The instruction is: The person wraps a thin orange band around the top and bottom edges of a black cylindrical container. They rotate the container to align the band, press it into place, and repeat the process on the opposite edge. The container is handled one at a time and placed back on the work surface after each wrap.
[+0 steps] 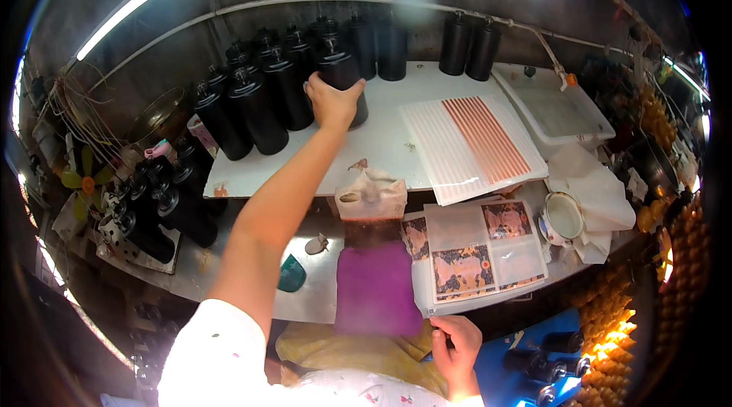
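Observation:
My left hand (333, 102) reaches across the white board and is wrapped round a black bottle (341, 71) with a narrow neck, upright at the front of a cluster. More black bottles (259, 112) crowd together to its left and behind it. Low at the table's front edge is my right hand (455, 350), its fingers curled in and thumb against them; what they hold, if anything, is hidden. Just beyond it lie clear-sleeved sheets with dark and pink patterned pictures (463, 270). A purple cloth (377, 289) covers the table's near edge, left of those sheets.
Red-striped sheets (480, 140) lie on the white board (381, 155), beside a shallow white basin (602, 131). A white mug (563, 218) stands by crumpled white cloth (591, 189). A teal scraper (291, 273) lies near my left forearm. More bottles lie on a blue surface (496, 353) lower right.

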Action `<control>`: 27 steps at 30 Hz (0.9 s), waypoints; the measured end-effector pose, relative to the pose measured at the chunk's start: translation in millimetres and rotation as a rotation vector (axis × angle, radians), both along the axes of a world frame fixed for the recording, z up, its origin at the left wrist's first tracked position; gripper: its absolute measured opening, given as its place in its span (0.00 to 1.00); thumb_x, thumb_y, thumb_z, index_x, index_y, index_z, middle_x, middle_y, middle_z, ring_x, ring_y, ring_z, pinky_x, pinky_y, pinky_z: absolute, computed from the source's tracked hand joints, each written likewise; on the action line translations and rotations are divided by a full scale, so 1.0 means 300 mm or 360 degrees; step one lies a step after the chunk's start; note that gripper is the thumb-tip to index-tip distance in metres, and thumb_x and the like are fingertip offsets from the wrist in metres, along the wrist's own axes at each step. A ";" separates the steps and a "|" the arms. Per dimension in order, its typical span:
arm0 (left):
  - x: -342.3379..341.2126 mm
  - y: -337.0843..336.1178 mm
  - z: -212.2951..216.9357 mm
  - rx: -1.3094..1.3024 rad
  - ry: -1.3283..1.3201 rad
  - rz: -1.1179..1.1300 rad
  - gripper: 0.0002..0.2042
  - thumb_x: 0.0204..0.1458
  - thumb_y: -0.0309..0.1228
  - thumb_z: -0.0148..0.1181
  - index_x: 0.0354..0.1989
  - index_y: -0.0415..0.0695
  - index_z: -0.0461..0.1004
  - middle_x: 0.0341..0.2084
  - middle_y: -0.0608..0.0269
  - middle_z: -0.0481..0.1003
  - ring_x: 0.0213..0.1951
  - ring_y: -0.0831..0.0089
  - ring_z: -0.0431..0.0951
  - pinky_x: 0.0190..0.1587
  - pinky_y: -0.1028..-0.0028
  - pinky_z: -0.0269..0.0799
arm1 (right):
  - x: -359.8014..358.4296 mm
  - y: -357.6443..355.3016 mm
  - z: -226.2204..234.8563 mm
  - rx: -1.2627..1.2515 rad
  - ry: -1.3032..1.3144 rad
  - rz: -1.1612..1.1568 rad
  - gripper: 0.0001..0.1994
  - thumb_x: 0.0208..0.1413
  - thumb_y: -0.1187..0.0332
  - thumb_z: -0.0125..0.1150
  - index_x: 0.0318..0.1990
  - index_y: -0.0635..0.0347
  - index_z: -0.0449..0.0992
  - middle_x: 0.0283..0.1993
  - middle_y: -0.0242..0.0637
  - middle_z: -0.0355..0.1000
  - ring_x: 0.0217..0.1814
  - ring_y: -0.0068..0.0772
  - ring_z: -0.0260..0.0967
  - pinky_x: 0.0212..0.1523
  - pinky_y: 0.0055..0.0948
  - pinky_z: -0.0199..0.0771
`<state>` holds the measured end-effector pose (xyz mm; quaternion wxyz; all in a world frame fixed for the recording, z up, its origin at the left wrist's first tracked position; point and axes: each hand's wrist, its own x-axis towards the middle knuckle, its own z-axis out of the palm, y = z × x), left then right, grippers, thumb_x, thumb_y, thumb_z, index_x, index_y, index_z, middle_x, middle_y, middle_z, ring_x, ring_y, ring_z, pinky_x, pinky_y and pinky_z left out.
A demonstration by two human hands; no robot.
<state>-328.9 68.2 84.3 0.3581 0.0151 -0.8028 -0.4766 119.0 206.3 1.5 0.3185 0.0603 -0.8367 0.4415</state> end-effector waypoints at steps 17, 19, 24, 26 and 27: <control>0.908 -0.202 -0.301 0.0469 -0.0981 -0.1253 0.39 0.57 0.41 0.62 0.71 0.36 0.50 0.62 0.48 0.63 0.62 0.62 0.65 0.65 0.65 0.60 | -0.175 0.140 -0.042 -0.0566 -0.0838 0.0076 0.32 0.55 0.81 0.54 0.70 0.54 0.64 0.65 0.35 0.68 0.39 0.18 0.68 0.38 0.21 0.72; 0.900 -0.209 -0.314 0.0385 -0.0913 -0.1261 0.40 0.57 0.41 0.61 0.73 0.37 0.47 0.65 0.47 0.60 0.65 0.61 0.62 0.67 0.65 0.56 | -0.204 0.337 -0.100 -0.0294 -0.0746 -0.0527 0.26 0.57 0.79 0.52 0.64 0.59 0.71 0.57 0.38 0.74 0.40 0.27 0.69 0.48 0.27 0.72; 0.880 -0.186 -0.327 0.0410 -0.0908 -0.1266 0.44 0.57 0.41 0.61 0.75 0.37 0.42 0.67 0.45 0.56 0.67 0.59 0.59 0.69 0.65 0.54 | -0.374 0.718 -0.176 0.0599 -0.1388 -0.1450 0.26 0.60 0.49 0.60 0.57 0.59 0.75 0.56 0.50 0.73 0.57 0.53 0.73 0.54 0.48 0.75; 0.888 -0.186 -0.341 0.0420 -0.0850 -0.1235 0.45 0.57 0.42 0.61 0.76 0.38 0.40 0.69 0.45 0.54 0.68 0.59 0.58 0.69 0.64 0.54 | -0.422 0.718 -0.167 0.0705 -0.1524 -0.1522 0.28 0.58 0.44 0.61 0.55 0.60 0.75 0.55 0.50 0.73 0.56 0.54 0.74 0.53 0.49 0.76; 0.901 -0.185 -0.335 0.0392 -0.0783 -0.1259 0.46 0.57 0.43 0.62 0.76 0.38 0.40 0.69 0.44 0.53 0.68 0.58 0.58 0.69 0.63 0.54 | -0.440 0.717 -0.168 0.0760 -0.1594 -0.1553 0.30 0.57 0.42 0.61 0.53 0.60 0.75 0.55 0.50 0.73 0.56 0.55 0.75 0.53 0.50 0.76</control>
